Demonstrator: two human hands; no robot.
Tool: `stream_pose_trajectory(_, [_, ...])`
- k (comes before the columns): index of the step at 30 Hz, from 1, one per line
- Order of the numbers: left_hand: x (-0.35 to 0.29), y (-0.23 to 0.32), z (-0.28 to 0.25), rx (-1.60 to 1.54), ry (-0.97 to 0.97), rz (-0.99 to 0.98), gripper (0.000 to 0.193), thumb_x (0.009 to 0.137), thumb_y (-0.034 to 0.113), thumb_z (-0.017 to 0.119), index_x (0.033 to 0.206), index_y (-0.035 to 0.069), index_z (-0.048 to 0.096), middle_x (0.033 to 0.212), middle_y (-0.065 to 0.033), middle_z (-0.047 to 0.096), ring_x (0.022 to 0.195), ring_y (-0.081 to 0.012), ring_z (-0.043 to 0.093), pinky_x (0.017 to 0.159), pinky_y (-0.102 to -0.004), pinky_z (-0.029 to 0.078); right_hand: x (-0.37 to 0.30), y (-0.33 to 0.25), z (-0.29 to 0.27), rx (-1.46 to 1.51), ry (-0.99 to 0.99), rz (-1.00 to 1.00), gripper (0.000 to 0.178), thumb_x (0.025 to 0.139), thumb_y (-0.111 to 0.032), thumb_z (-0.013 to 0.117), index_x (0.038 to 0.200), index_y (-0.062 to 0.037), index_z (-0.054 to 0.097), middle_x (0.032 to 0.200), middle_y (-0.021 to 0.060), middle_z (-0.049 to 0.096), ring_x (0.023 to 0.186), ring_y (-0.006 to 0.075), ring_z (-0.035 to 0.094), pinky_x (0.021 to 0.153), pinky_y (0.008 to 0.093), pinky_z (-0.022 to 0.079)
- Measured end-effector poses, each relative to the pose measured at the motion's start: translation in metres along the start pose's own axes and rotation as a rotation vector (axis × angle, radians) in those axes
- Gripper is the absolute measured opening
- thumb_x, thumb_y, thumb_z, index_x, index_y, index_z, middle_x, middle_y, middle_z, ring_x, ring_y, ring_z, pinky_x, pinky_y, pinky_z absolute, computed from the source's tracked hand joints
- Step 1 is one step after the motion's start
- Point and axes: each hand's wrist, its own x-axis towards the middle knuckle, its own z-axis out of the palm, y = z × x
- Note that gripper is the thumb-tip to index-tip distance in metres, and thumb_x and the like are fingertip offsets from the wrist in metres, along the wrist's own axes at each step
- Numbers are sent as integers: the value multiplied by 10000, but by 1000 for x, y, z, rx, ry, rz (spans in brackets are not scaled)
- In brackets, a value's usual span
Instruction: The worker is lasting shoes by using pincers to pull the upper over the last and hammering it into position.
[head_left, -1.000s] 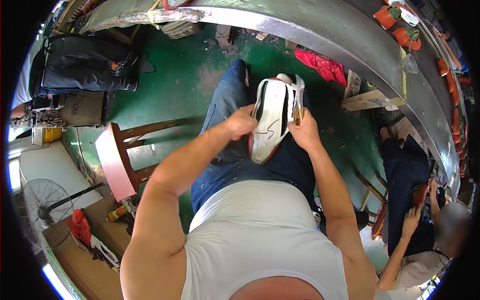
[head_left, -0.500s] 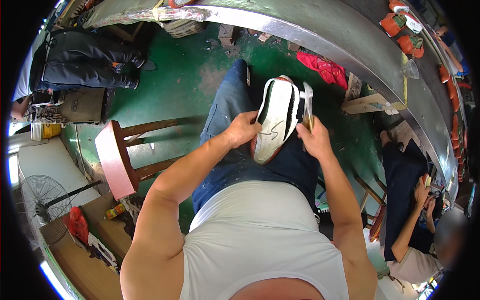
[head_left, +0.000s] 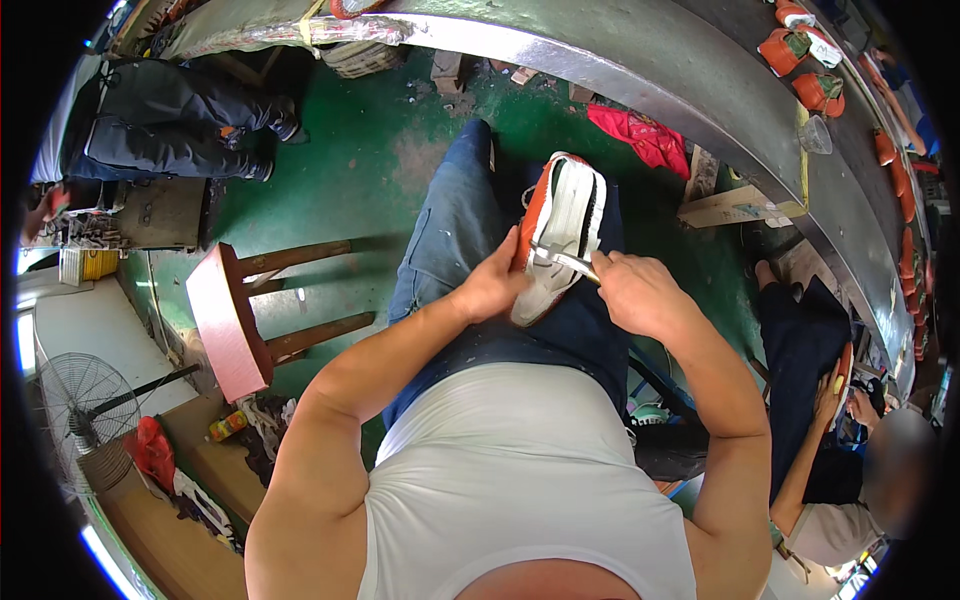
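An orange shoe upper with its pale underside facing up [head_left: 573, 200] rests across my thighs, toe and heel pointing away from and toward me. My left hand [head_left: 492, 284] grips its near left side, with the thumb and fingers along the orange edge. In my right hand [head_left: 643, 293] is a small hammer [head_left: 566, 258] with a metal head, held by its handle. The hammer head lies over the shoe's underside, close to my left fingers. My right palm hides most of the handle.
A long metal-edged bench [head_left: 560, 65] curves ahead, with orange shoes [head_left: 820, 93] at its right. A wooden stool [head_left: 228, 320] stands to my left, a fan [head_left: 88, 410] farther back. A red cloth [head_left: 640, 138] lies under the bench. Another person [head_left: 820, 500] sits at right.
The hammer has swung from beside the shoe's right edge to over its underside. The shoe has tilted, showing more of its orange left side. My left hand has shifted along its edge.
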Motion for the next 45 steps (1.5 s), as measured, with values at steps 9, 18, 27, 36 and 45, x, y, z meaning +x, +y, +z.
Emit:
stream_pose_trajectory(9, [41,4,11,402,542,-160,577,1073,424,247,1342,25,566,1259,-318,592,1202,-474,544,1023,-480,436,-5,3,48,237,299,-35,450,882,-118,643,1256,80,488,1035,231,615,1004,404,620,886,468,510])
stream_pose_trajectory(18, [43,-14,0,639,383,396,566,1034,229,448,1557,89,281,1567,-270,287,1391,-404,397,1117,-385,386,36,21,21,91,363,61,349,888,-108,626,1206,8,538,1039,183,629,976,369,638,827,443,537])
stream_pose_trajectory(27, [49,29,-11,919,94,158,614,1026,295,464,1587,273,215,1597,-324,79,1310,-476,473,1107,-415,411,34,62,19,670,26,192,235,935,-200,617,1055,-2,584,932,213,653,893,415,645,783,479,515])
stream_pose_trajectory(36, [31,63,-1,1113,-123,-148,662,1031,324,445,1600,183,139,1586,-346,109,1311,-447,489,1136,-394,377,78,46,29,334,287,53,320,1010,-296,518,996,21,564,923,255,660,867,449,638,758,502,494])
stream_pose_trajectory(45, [-3,24,-7,259,107,-52,861,899,142,663,1564,-24,143,1559,-281,324,1464,-326,324,1191,-341,258,32,19,61,422,194,14,408,1021,-357,490,1057,36,595,899,262,654,883,456,632,763,491,507])
